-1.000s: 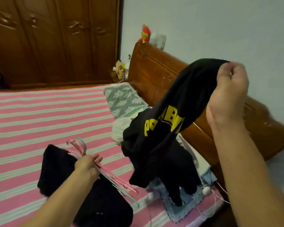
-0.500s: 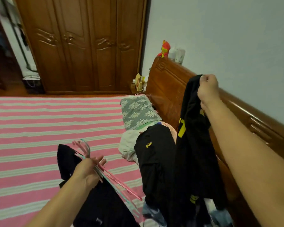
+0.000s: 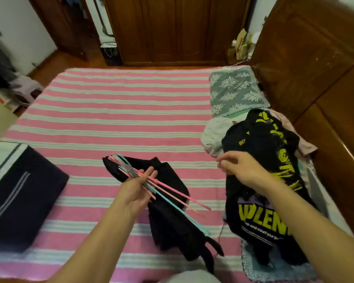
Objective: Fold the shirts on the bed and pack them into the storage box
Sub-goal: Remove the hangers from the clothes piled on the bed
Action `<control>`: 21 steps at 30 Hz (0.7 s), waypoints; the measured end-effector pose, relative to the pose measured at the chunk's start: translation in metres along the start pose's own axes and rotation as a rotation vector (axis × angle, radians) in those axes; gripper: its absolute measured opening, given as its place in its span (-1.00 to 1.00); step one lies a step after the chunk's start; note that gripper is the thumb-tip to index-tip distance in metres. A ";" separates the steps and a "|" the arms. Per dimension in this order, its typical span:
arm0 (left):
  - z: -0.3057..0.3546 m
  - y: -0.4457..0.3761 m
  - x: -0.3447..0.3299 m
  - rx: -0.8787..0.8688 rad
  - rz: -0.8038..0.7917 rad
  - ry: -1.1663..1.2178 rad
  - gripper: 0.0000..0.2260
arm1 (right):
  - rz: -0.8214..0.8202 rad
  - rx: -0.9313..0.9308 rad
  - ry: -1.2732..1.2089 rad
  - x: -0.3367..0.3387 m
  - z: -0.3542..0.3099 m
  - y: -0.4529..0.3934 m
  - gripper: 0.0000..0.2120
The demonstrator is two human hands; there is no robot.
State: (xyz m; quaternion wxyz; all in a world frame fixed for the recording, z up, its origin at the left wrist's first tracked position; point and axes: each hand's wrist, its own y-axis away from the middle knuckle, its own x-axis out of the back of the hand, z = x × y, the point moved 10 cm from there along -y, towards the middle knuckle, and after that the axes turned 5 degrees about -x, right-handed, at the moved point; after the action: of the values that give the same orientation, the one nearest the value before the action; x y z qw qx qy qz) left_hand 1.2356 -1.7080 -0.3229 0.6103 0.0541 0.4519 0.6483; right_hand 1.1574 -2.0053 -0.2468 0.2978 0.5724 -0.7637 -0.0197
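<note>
Storage box [image 3: 18, 193] cut off at left edge.

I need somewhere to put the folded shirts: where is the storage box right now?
In the head view the storage box sits at the left edge of the striped bed, left of the left hand.

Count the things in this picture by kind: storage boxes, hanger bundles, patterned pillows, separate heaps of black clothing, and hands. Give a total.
Storage box: 1
Hanger bundle: 1
Patterned pillow: 1
Black clothing heaps: 2, middle heap, right heap
Hands: 2, left hand, right hand
Total: 7
</note>
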 end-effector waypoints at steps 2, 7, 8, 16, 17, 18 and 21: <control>0.008 0.002 0.020 0.005 0.020 0.006 -0.83 | -0.063 0.048 0.017 -0.055 -0.004 0.044 -0.82; 0.023 0.004 0.058 -0.002 0.081 -0.012 -0.85 | 0.000 0.353 0.402 -0.165 -0.034 0.117 -0.88; 0.026 0.004 0.064 -0.005 0.101 -0.012 -0.85 | 0.058 0.402 0.488 -0.181 -0.034 0.120 -0.85; 0.028 0.021 0.097 0.148 0.093 0.030 -0.85 | 0.316 0.279 0.691 -0.204 -0.034 0.099 -0.89; 0.028 0.023 0.102 0.159 0.099 0.033 -0.86 | 0.296 0.280 0.688 -0.212 -0.037 0.099 -0.88; 0.028 0.025 0.104 0.165 0.102 0.044 -0.86 | 0.268 0.277 0.670 -0.220 -0.039 0.098 -0.86; 0.029 0.028 0.106 0.152 0.076 0.093 -0.86 | 0.230 0.286 0.586 -0.235 -0.046 0.095 -0.81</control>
State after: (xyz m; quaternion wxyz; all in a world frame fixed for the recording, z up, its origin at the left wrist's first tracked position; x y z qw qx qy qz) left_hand 1.2061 -1.6000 -0.3385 0.5576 0.0871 0.5254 0.6367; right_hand 1.1363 -1.7501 -0.2756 0.4216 0.4999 -0.7002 0.2865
